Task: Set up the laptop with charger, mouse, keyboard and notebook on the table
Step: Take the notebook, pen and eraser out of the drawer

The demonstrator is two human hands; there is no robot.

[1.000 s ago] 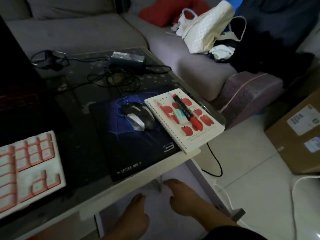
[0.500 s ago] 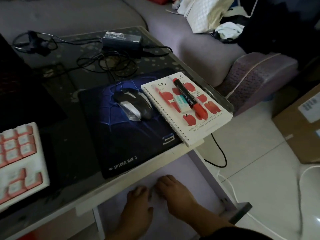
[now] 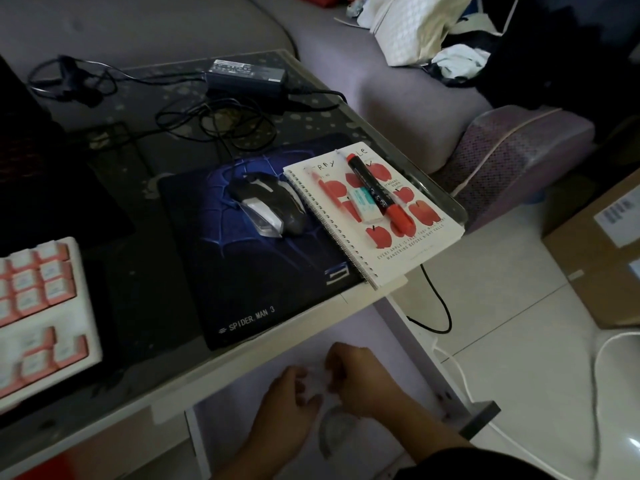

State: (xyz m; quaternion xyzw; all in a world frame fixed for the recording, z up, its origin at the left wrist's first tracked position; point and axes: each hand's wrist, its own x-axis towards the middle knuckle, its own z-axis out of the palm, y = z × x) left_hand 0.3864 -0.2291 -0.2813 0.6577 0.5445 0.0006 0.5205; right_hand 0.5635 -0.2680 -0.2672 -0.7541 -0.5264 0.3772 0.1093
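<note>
Two hands work below the tabletop's (image 3: pixel 242 355) near edge while the setup above looks nearly complete. Going by size: the dark laptop (image 3: pixel 31 161) sits at the far left, mostly out of view; the white and pink keyboard (image 3: pixel 38 306) lies in front of it; the mouse pad (image 3: pixel 242 271) carries the mouse (image 3: pixel 266 202); the apple-printed notebook (image 3: pixel 377 216) rests just beside the mouse at the right corner, partly overhanging the edge, with a red marker (image 3: pixel 377 192) and an eraser (image 3: pixel 363 202) on top. The charger (image 3: pixel 246 74) lies at the back, its cable loosely coiled.

The left hand (image 3: pixel 291 400) and right hand (image 3: pixel 363 379) meet over something small and pale, fingers curled as if pinching it; what it is I cannot tell, since it is blurred. My judgement: finish that small handling low and clear of the edge, then bring the hands up without knocking the overhanging notebook, sliding it fully onto the tabletop.
</note>
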